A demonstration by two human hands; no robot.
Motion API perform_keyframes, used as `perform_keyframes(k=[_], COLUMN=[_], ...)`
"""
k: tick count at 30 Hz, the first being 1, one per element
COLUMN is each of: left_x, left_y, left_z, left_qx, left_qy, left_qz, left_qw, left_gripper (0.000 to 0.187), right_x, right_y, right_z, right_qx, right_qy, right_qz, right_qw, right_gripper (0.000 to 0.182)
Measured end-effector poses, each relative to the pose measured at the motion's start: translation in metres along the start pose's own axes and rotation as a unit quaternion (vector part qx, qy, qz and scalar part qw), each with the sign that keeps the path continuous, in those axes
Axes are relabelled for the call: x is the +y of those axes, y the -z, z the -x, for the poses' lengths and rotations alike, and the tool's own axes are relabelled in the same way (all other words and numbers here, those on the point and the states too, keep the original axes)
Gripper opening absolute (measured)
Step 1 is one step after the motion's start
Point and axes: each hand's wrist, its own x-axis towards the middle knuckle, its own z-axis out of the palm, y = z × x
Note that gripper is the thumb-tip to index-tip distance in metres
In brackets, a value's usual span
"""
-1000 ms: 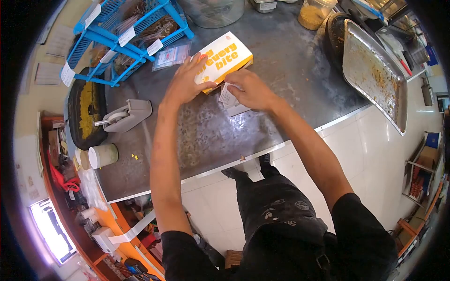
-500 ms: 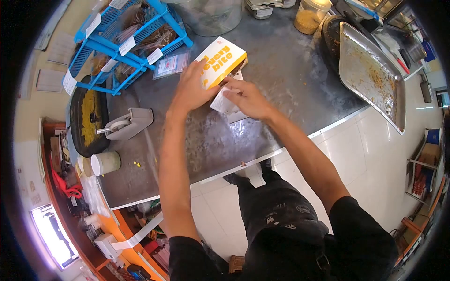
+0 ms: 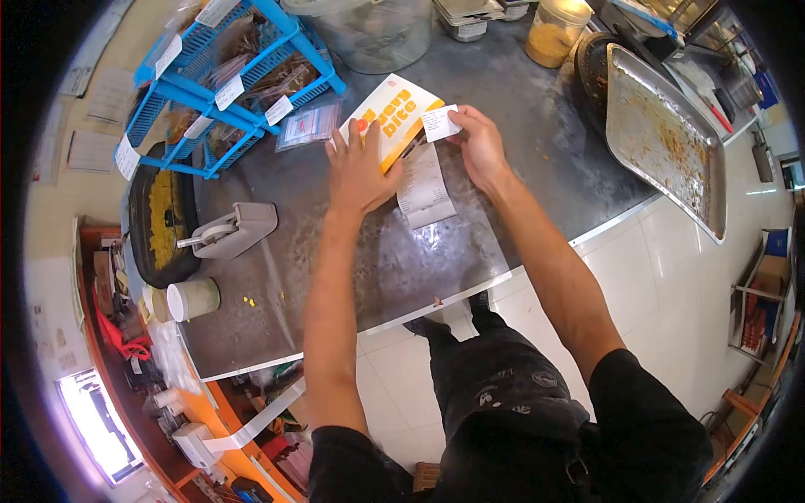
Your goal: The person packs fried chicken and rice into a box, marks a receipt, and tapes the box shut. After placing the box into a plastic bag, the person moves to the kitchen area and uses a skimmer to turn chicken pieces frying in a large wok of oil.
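A white and yellow box (image 3: 392, 113) with orange lettering lies on the dark metal table. My left hand (image 3: 359, 173) rests on its left part, fingers spread. My right hand (image 3: 480, 147) pinches a small white printed label (image 3: 439, 122) between thumb and fingers, at the right edge of the box. Below the box, a long printed paper slip (image 3: 424, 189) lies on the table, its upper end close to the box's lower edge.
Blue tiered baskets (image 3: 210, 105) and a grey tape dispenser (image 3: 231, 228) stand on the left. A clear tub (image 3: 377, 38) is behind the box. A jar (image 3: 555, 38) and a stained metal tray (image 3: 667, 138) are at the right. A cup (image 3: 193, 298) stands near the left edge.
My right hand has moved up and right, and the small label now shows in its fingers. The long slip lies more exposed. My left hand has shifted slightly down and right.
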Motion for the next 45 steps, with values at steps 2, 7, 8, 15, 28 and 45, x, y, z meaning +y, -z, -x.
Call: perform_keyframes(k=[2, 7, 8, 15, 28, 45], left_x=[-0.001, -0.005, -0.002, 0.012, 0.015, 0.004], left_y=[-0.003, -0.015, -0.013, 0.003, 0.007, -0.015], left_z=[0.001, 0.001, 0.002, 0.001, -0.012, -0.011], left_qx=[0.016, 0.036, 0.024, -0.040, -0.019, 0.026], left_qy=[-0.003, -0.010, -0.006, -0.008, 0.036, -0.093], left_qz=[-0.008, -0.017, -0.031, -0.049, 0.024, -0.057], left_qw=[1.000, 0.999, 0.999, 0.998, 0.999, 0.994], left_gripper=[0.073, 0.069, 0.068, 0.058, 0.063, 0.052], right_x=[0.006, -0.005, -0.009, -0.006, 0.008, 0.013], right_y=[0.002, 0.004, 0.004, 0.017, 0.027, 0.023], right_z=[-0.003, -0.002, -0.001, -0.006, -0.009, -0.010], right_qx=[-0.009, 0.004, 0.000, -0.025, -0.053, -0.112], right_qy=[0.025, -0.002, -0.005, 0.013, 0.098, 0.141], right_qz=[-0.019, -0.137, -0.150, 0.024, 0.242, 0.315], right_qw=[0.999, 0.991, 0.989, 0.999, 0.964, 0.932], right_gripper=[0.009, 0.011, 0.011, 0.017, 0.020, 0.020])
